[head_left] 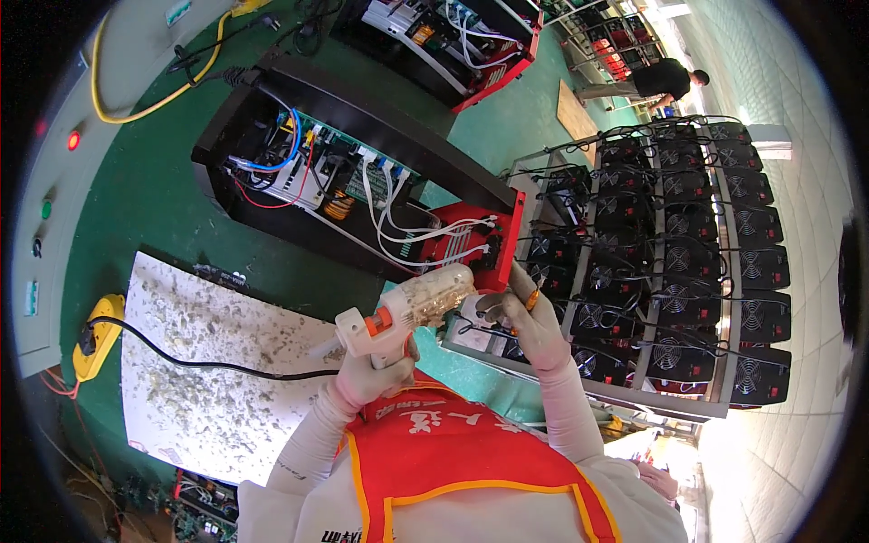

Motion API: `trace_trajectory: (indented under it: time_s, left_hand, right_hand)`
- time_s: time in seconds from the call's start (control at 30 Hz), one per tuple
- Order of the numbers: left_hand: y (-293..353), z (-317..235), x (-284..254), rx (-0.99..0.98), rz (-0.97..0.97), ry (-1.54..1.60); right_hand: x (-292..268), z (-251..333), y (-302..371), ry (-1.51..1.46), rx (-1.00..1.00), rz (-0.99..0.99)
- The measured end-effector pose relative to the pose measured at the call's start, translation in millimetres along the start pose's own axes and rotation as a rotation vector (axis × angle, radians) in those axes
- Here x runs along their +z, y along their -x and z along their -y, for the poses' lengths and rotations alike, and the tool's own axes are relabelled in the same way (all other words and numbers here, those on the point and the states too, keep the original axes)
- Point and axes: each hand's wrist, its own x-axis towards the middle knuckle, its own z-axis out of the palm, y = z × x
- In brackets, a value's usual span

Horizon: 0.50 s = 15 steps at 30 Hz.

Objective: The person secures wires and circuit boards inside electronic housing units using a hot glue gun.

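The left hand [371,366] has a firm grip on a white glue gun [412,308], its tip near the red end of an open machine [353,181]. The right hand [529,321] is clenched on a small orange tool [532,300] just beside it.

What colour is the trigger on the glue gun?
Orange. The trigger on the white glue gun in the left hand shows best in the head view.

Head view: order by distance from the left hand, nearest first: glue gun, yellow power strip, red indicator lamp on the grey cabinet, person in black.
From the left hand:
1. Glue gun, gripped in that hand.
2. Yellow power strip, far left on the floor.
3. Red indicator lamp, upper left on the cabinet.
4. Person in black, top right, beyond the rack of fan units.
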Motion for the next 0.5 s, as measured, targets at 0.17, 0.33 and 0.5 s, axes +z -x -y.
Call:
trace_trajectory:
  time_s: [0.17,0.33,0.5]
  left_hand:
    - [5,-1,1,0.019,-0.044,-0.016]
    - [6,-18,15,0.032,0.005,-0.023]
    - [-3,-20,28,0.073,-0.081,-0.014]
  right_hand:
    - [-5,-10,0,-0.006,-0.033,0.019]
    - [-4,-11,0,0.013,-0.017,-0.014]
    - [2,-9,0,-0.009,-0.018,-0.055]
